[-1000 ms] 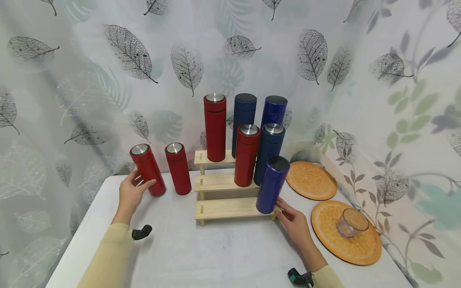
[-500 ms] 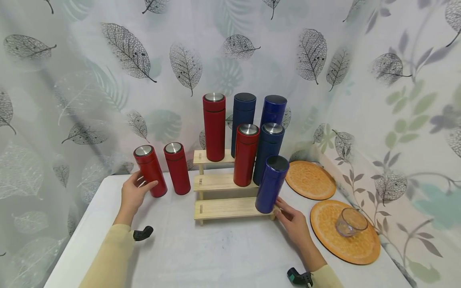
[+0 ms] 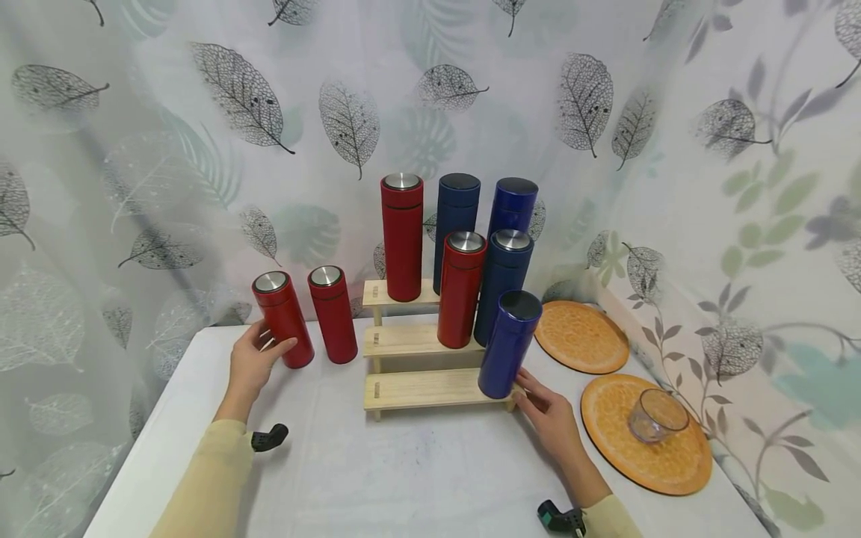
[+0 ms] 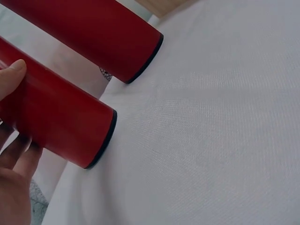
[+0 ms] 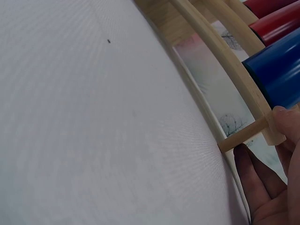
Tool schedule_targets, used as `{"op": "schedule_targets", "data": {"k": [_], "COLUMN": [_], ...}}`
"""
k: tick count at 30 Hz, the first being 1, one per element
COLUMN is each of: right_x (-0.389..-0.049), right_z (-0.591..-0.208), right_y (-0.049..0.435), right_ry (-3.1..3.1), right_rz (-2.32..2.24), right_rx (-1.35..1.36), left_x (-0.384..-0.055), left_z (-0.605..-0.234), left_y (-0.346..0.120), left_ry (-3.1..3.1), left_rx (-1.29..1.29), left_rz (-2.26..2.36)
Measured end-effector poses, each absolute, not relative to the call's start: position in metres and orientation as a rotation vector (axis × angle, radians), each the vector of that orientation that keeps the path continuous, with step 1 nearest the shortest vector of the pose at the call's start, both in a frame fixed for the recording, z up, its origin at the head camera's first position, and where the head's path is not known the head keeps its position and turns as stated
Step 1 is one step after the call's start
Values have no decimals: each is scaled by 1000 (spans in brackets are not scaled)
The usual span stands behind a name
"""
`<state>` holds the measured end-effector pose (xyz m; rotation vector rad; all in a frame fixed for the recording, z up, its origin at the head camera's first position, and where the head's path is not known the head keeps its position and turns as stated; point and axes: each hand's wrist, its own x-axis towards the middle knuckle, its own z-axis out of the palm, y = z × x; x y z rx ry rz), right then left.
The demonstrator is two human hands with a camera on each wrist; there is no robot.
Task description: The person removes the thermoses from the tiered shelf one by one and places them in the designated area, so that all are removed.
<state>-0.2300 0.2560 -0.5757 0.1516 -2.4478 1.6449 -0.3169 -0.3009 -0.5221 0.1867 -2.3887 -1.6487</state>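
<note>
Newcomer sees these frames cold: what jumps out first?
Probably the red and blue bottles on the stepped wooden rack in the middle of the white table. Next, at the left, the left hand holding a red bottle beside another red one. Then two round orange mats at the right, the nearer bearing a clear glass.

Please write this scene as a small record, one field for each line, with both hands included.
Left hand: holds the leftmost red bottle
Right hand: grips the right end of the wooden stand
Back row: red, navy and blue bottles
Middle row: red and navy bottles
Front row: blue bottle
Left of stand: another red bottle
Right of stand: two orange mats, a clear glass on the nearer
</note>
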Motion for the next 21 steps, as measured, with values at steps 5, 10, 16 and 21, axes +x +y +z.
{"op": "schedule_targets", "data": {"k": [5, 10, 16, 21], "right_x": [-230, -231, -232, -232], "right_z": [-576, -578, -580, -579], "right_y": [256, 258, 258, 257], "right_ry": [-2439, -2437, -2448, -2456], "right_rz": [1647, 1661, 1663, 1648], "right_rx": [157, 144, 121, 124], "left_x": [-317, -317, -309, -295], "left_z": [-523, -523, -522, -516], "left_y": [-301, -303, -306, -306], "left_ry": [-2391, -2413, -2387, -2336], "left_rx": [197, 160, 141, 149], "left_rz": [-1650, -1624, -1661, -1700]}}
